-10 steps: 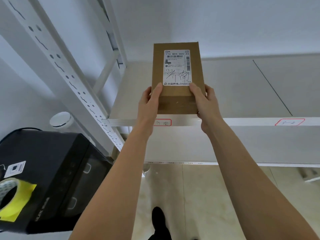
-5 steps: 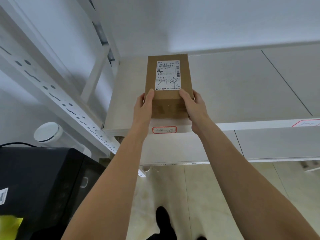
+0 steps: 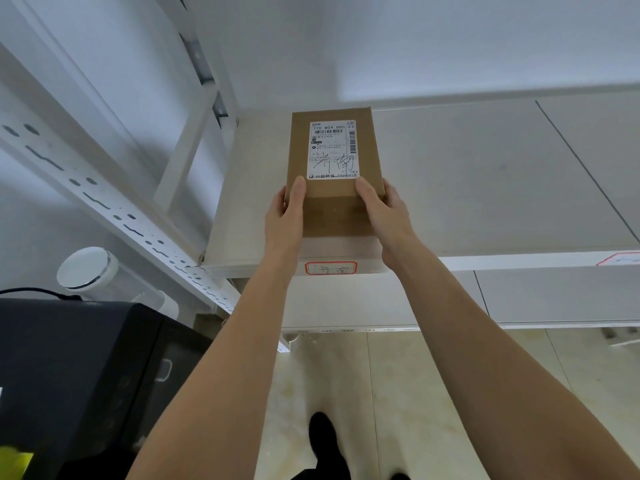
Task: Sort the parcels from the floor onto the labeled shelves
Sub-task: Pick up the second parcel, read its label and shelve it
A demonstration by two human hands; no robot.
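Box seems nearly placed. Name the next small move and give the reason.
Probably let go and draw both hands back: the parcel seems to lie flat on the shelf above the matching red-framed tag, with left hand and right hand gripping its near end.

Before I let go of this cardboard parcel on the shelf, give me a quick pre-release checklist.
1. Handwriting on the parcel matches the red-bordered shelf tag: ok, they look alike.
2. Left hand and right hand hold the near end: ok.
3. Parcel resting flat on the shelf board: cannot tell.
4. Bare board around the parcel: ok.
5. Parcel behind the front edge: ok.
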